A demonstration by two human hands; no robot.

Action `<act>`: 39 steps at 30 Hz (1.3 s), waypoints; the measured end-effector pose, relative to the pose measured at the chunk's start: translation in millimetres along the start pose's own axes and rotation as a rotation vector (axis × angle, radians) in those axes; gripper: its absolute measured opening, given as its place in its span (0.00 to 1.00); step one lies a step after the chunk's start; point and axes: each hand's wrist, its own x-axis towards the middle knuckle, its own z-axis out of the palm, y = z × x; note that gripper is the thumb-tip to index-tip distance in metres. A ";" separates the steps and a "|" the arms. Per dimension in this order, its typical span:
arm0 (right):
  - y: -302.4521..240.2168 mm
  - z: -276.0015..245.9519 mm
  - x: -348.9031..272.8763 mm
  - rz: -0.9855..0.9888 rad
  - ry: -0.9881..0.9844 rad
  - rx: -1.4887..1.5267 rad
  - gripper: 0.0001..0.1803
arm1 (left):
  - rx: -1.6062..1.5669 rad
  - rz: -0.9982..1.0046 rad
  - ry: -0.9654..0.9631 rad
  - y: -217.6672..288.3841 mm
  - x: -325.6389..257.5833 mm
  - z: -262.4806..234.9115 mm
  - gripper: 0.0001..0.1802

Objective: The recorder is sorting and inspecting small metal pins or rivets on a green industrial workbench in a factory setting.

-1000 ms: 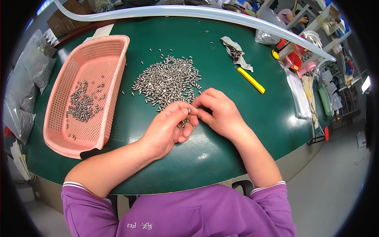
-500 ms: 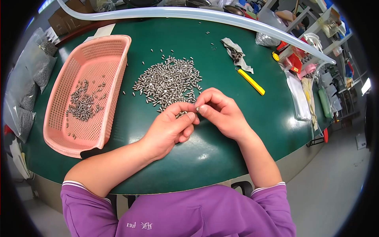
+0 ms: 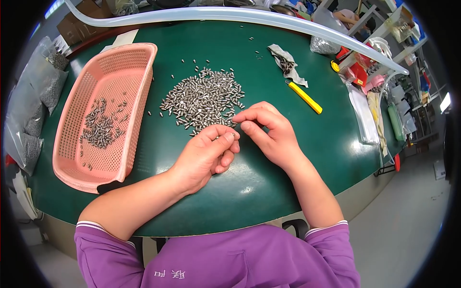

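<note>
A heap of small silvery metal pins [image 3: 201,98] lies on the green table in front of me, with a few strays around it. My left hand [image 3: 204,156] is at the heap's near edge, its fingers curled and the thumb pressed to the index finger. A tiny glint of metal shows at that pinch; the curled fingers hide most of what they hold. My right hand [image 3: 271,137] is just to the right, index finger stretched toward the left fingertips and thumb apart from it. Nothing shows between its thumb and index finger.
On the left stands a pink plastic basket [image 3: 137,110] with more metal pins on its bottom. Bags of small parts [image 3: 33,120] sit beyond it. At the right lie a yellow cutter [image 3: 305,98] and a crumpled cloth [image 3: 293,74] with dark bits. A pale tube [image 3: 230,15] arches across the back.
My right thumb and index finger have parted and drawn slightly away from the left fingertips. The left hand keeps its pinch in nearly the same place.
</note>
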 end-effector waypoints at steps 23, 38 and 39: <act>7.3 3.6 -6.2 -0.016 -0.109 -0.282 0.06 | -0.083 0.030 0.014 2.5 -1.5 0.9 0.09; -2.5 1.8 -3.1 0.245 -0.023 0.206 0.10 | -0.051 0.002 0.008 0.7 -0.6 -1.2 0.07; -0.6 0.9 -3.4 0.236 -0.025 0.335 0.13 | -0.013 -0.009 0.029 0.8 -0.2 1.0 0.07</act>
